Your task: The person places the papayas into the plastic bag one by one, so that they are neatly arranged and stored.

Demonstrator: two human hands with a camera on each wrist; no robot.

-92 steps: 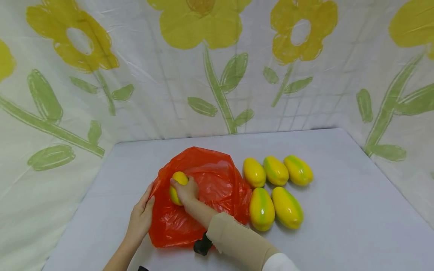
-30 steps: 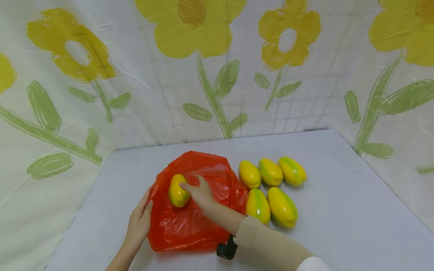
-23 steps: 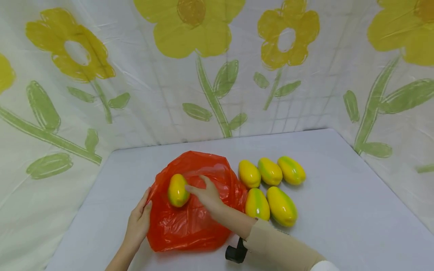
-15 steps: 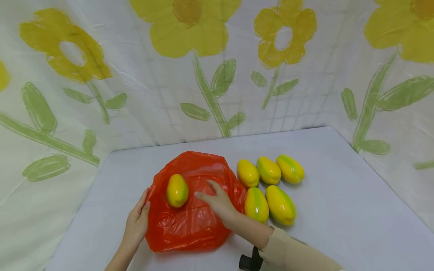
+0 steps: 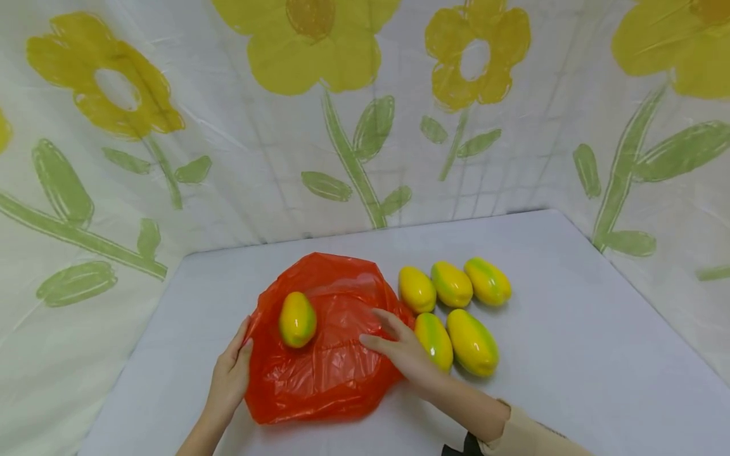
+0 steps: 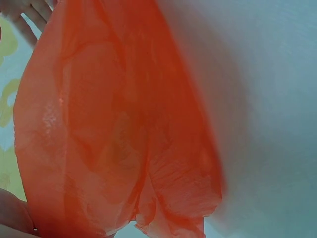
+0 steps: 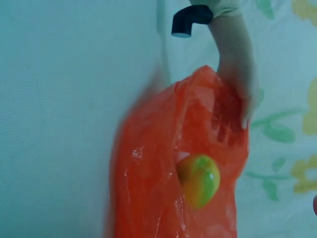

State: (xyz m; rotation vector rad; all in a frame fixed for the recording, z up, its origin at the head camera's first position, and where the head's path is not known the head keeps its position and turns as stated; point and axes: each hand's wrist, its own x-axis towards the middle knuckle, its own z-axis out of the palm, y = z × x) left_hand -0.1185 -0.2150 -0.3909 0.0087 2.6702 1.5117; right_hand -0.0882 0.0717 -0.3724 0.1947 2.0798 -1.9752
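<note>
A red plastic bag [image 5: 342, 335] lies spread with its mouth open toward me. My left hand [image 5: 227, 375] pinches its left edge, thumb on the near side and fingers behind the film. Inside the bag, near that edge, rests a glossy yellow papaya [image 5: 298, 320] with a green stripe; the right wrist view shows this papaya [image 7: 200, 181] at the opening. Over the bag's right side, my right hand [image 5: 407, 351] is held with thumb and fingers apart, holding nothing. Red film [image 6: 114, 109] fills most of the left wrist view and hides the fingers behind it.
Right of the bag, several more papayas [image 5: 472, 343] sit in two rows on the white table [image 5: 570, 354]; my right hand partly covers the nearest one. A flower-printed curtain [image 5: 256, 158] hangs behind and along the sides.
My right hand has let go of the papaya inside the bag and moved right, toward the other papayas. The left hand keeps its grip on the bag's edge.
</note>
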